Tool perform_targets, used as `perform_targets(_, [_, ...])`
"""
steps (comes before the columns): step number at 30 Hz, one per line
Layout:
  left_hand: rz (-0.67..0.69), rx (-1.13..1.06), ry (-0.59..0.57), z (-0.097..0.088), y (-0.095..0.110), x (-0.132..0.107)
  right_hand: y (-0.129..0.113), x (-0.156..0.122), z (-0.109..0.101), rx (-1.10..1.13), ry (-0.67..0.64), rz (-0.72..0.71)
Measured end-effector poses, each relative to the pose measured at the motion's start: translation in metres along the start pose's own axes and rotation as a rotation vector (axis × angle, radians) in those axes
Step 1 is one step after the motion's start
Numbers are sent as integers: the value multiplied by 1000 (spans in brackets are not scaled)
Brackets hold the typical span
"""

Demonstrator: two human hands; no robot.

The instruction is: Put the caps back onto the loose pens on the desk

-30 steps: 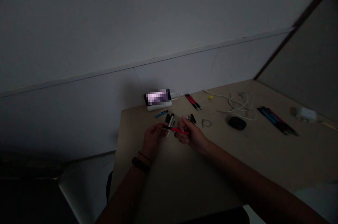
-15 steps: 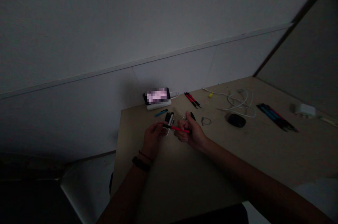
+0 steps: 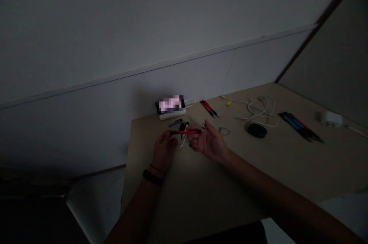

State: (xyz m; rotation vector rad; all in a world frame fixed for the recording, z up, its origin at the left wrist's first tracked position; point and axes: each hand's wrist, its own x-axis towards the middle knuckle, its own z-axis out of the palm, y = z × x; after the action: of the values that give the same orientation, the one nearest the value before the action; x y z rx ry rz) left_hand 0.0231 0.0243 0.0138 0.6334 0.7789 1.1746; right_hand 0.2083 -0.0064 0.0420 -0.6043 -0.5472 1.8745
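Observation:
A red-and-black pen [image 3: 189, 131] lies nearly level above the table. My left hand [image 3: 165, 145] pinches its black left end between thumb and fingers. My right hand [image 3: 212, 144] is at the pen's other end, its palm turned up, thumb raised and fingers loosely spread. The pen's right end passes by these fingers; whether they touch it is hard to tell in the dim light. Below the pen lie small black and white pen parts [image 3: 183, 142], partly covered by the hands. A blue pen piece [image 3: 175, 123] rests just beyond them.
A phone [image 3: 171, 104] leans on a white block [image 3: 172, 114] by the wall. Two red-and-black pens [image 3: 209, 108] lie to its right. Farther right are a white cable [image 3: 260, 113], a black mouse [image 3: 257, 130], a bundle of pens [image 3: 300, 126] and a white adapter [image 3: 331, 119].
My right hand has loosened from around the pen's red end and opened. The pen has turned to nearly level, and my left hand keeps its black end.

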Motion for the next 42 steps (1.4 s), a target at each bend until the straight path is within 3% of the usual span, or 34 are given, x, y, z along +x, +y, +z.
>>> perform_targets(8, [84,19,113,1,7,0,11,6,-9,-160,67,52])
perform_targets(14, [278,215,234,-1,13,0,21,8,-11,-252,42,107])
perform_targets(20, [338,307,247,-3,10,3,22,11,-15,-300,80,100])
perform_targets(35, [246,275,234,-7,14,4,18,7,-11,-256,4,61])
perform_targets(39, [116,193,150,-5,14,3,23,7,-9,-338,33,151])
perform_targets(42, [16,152,42,-2,11,0,28,6,-9,-425,-25,168])
